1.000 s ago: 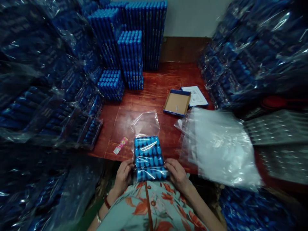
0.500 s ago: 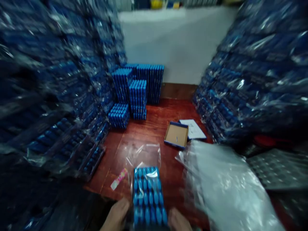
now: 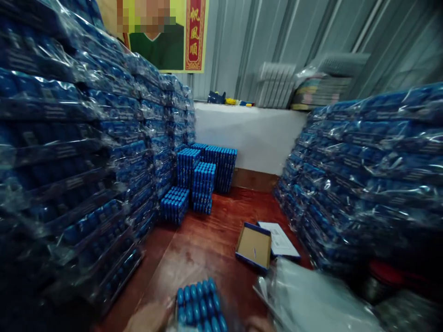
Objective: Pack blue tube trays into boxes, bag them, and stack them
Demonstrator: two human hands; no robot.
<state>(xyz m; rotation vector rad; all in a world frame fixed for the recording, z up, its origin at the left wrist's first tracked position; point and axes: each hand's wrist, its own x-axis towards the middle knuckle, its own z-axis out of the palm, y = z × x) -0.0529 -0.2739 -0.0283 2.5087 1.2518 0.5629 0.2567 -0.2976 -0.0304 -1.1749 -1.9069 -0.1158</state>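
A pack of glossy blue oval pieces [image 3: 200, 304], set in tight rows, is at the bottom middle, cut off by the lower edge. My left hand [image 3: 150, 317] is at its left side, fingers closed against the edge, though blurred. Low on the right, my right hand [image 3: 258, 323] shows only as a smear near the bottom edge, its fingers unreadable. Beyond the pack, an open shallow cardboard box [image 3: 254, 246] with a blue rim lies on the red-brown tabletop [image 3: 207, 235], a small thin item inside it. A white printed sheet or lid [image 3: 279, 240] lies beside the box.
Stacks of bare blue packs [image 3: 204, 184] stand at the back left. Tall walls of plastic-wrapped blue packs rise at left [image 3: 121, 120] and right [image 3: 363, 166]. Clear plastic bags [image 3: 308, 295] lie front right, near a red-lidded jar [image 3: 386, 274]. A white partition [image 3: 249, 133] closes the back.
The view has tilted up, so everything sits lower and the back wall shows. My hands and the pack are now mostly below the frame. The pink-and-white strip is out of sight.
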